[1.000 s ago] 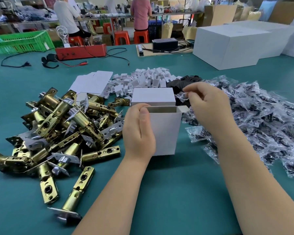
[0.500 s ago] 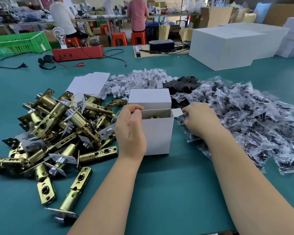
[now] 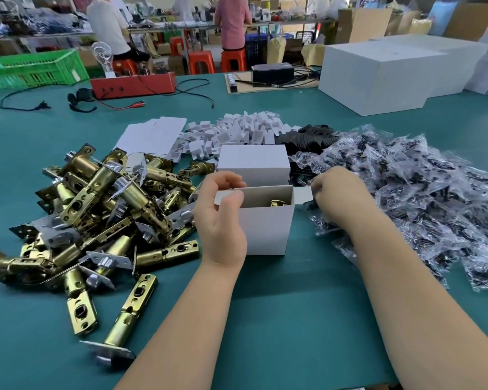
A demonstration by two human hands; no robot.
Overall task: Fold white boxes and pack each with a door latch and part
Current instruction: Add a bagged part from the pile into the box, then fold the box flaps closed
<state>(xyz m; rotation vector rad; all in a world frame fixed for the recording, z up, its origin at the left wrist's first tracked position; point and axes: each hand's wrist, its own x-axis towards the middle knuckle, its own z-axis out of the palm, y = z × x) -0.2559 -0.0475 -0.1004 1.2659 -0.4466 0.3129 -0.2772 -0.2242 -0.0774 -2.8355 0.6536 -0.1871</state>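
White box [image 3: 265, 229] stands upright on the green table [image 3: 293, 319], top open, a brass door latch [image 3: 278, 203] glinting inside. Left hand [image 3: 220, 218] curls round its left edge, thumb on the side flap. Right hand [image 3: 340, 190] is down in the heap of bagged parts [image 3: 423, 198], fingers curled and pinching one beside the box's right flap.

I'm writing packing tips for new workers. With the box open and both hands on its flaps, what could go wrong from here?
1. The white box stands upright, steadied only by the left hand; it could tip toward the latch pile.
2. The right hand pinches the side flap against the bagged parts; a bag could snag under it.
3. The brass latch sits near the rim and may block the flaps from closing.
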